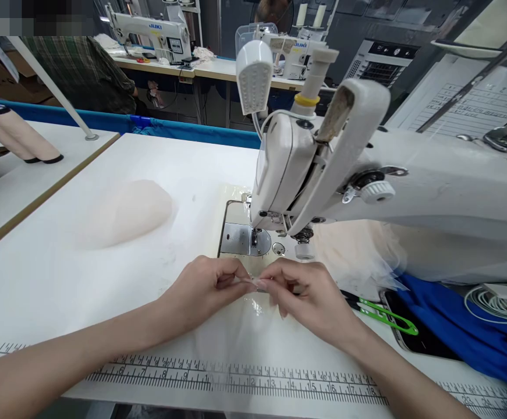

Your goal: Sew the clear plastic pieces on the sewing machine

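Observation:
My left hand [198, 294] and my right hand [312, 294] meet fingertip to fingertip just in front of the sewing machine [286, 169]. Both are closed in a pinch on a sheer pale fabric [222, 340], which hangs faintly below them over the table. Its edge is mostly hidden by my fingers. Behind the fingertips lie the metal needle plate [236, 238] and the presser foot [255, 237], with no hand touching them. A flat sheer beige piece [142, 209] rests on the table to the left.
Beige tulle [353, 250] is bunched under the machine arm. Green-handled snips [388, 317], a phone [428, 331] and blue cloth [463, 331] lie at the right. A printed ruler [236, 378] runs along the front edge. Beyond sits a person in a plaid shirt [74, 75].

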`<control>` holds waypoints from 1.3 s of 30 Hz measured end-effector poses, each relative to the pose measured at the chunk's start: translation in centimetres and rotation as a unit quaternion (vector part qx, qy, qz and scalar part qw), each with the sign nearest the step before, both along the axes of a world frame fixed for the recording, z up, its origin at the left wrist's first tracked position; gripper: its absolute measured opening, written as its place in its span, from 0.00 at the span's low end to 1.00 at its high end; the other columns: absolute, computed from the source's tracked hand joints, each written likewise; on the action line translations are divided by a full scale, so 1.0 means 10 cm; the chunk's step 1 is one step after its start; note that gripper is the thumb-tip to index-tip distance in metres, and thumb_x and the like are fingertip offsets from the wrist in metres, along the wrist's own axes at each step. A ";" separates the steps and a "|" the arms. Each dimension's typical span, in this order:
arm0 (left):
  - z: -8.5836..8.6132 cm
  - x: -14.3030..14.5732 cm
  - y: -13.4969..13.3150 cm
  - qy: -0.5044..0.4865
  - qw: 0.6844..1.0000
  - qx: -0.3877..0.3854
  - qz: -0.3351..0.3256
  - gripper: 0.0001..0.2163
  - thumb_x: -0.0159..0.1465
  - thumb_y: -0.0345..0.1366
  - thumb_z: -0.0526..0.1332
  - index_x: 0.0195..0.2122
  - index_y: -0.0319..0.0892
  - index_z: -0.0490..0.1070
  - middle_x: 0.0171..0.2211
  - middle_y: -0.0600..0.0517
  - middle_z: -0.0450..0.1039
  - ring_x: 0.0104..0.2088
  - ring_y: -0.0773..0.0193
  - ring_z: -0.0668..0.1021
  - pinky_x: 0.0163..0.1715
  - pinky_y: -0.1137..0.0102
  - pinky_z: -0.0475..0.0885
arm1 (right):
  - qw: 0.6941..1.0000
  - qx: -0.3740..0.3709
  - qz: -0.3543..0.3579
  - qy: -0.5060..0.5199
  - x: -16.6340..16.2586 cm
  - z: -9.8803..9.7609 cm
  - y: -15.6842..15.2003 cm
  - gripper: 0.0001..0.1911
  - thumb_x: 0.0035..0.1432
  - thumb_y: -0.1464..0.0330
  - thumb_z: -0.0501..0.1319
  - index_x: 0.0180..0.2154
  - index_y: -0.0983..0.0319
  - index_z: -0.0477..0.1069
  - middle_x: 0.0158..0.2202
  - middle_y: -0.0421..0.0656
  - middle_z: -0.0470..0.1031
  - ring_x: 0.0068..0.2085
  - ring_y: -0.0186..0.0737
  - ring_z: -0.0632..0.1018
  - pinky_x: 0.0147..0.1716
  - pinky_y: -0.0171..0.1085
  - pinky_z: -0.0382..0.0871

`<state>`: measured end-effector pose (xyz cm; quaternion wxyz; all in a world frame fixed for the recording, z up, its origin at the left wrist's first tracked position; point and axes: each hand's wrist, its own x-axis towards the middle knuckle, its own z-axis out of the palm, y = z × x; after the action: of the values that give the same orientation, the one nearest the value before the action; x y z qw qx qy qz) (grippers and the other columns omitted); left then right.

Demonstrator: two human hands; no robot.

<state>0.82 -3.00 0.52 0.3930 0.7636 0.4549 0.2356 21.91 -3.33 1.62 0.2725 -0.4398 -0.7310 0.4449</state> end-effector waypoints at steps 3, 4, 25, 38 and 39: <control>0.02 0.01 0.04 0.023 0.998 -0.051 -0.014 0.11 0.64 0.42 0.60 0.29 0.44 0.75 0.16 0.60 0.56 0.18 0.72 0.60 0.19 0.75 0.55 | 0.993 -0.115 -0.002 -0.002 -0.02 0.01 0.03 0.11 0.62 0.61 0.59 0.30 0.60 0.71 0.18 0.34 0.69 0.16 0.29 0.69 0.17 0.30 0.62; 0.00 0.02 0.05 0.049 0.998 -0.024 -0.013 0.10 0.64 0.41 0.60 0.29 0.44 0.75 0.16 0.60 0.57 0.18 0.71 0.61 0.20 0.75 0.57 | 0.994 -0.102 -0.012 -0.025 -0.03 -0.01 0.04 0.11 0.62 0.63 0.59 0.29 0.60 0.71 0.18 0.34 0.69 0.16 0.29 0.69 0.18 0.30 0.62; -0.19 0.01 -0.14 0.261 0.841 0.471 -0.056 0.13 0.70 0.38 0.55 0.51 0.38 0.72 0.53 0.50 0.74 0.49 0.58 0.75 0.51 0.57 0.60 | 0.923 0.243 -0.122 -0.271 -0.07 -0.31 0.16 0.12 0.65 0.64 0.55 0.37 0.58 0.77 0.24 0.38 0.76 0.23 0.31 0.73 0.22 0.31 0.55; -0.19 0.04 0.00 0.273 0.844 0.459 -0.042 0.15 0.71 0.40 0.53 0.54 0.40 0.70 0.52 0.52 0.75 0.56 0.57 0.72 0.53 0.57 0.58 | 0.786 0.439 -0.074 -0.430 -0.04 -0.28 0.04 0.16 0.66 0.66 0.54 0.46 0.63 0.78 0.31 0.43 0.80 0.20 0.31 0.71 0.17 0.34 0.51; -0.20 0.04 0.00 0.279 0.843 0.458 -0.039 0.15 0.71 0.40 0.52 0.54 0.40 0.70 0.52 0.51 0.75 0.56 0.57 0.71 0.53 0.57 0.58 | 0.783 0.440 -0.075 -0.433 -0.04 -0.28 0.04 0.16 0.66 0.66 0.54 0.45 0.63 0.79 0.31 0.43 0.80 0.19 0.31 0.70 0.17 0.34 0.51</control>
<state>1.18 -3.05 -1.44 -0.1363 0.9074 0.3553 0.1784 21.52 -2.88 -1.20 0.1239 -0.4721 -0.8531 -0.1845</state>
